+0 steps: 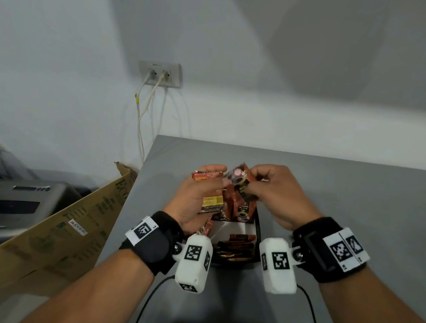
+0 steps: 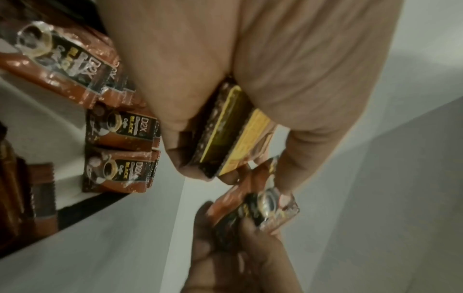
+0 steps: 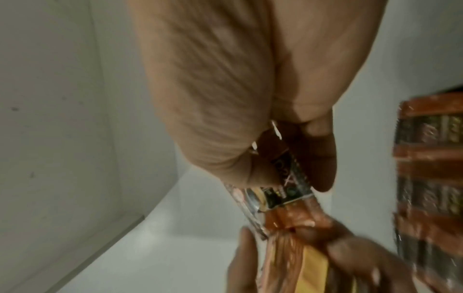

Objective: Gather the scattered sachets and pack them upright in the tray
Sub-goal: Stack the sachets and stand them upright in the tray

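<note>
Two hands meet above the far end of the tray in your head view. Your left hand is curled round a small stack of sachets, back labels up, and your right hand pinches a single sachet at the stack's right edge. Below them, packed sachets stand upright at the far end of the tray, and more lie in dark rows at its near end. The tray sits on the grey table; a cardboard box leans at the table's left, beside a grey machine.

From your left wrist, your left hand grips the stack of sachets between thumb and fingers, yellow label panels showing. Your right hand holds the single sachet just beyond, touching the stack's end. The packed sachets stand side by side against the tray's white floor.

From your right wrist, your right hand has thumb and fingers closed on the single sachet, which meets the stack of sachets held by your left hand. The dark rows show blurred at the right edge.
</note>
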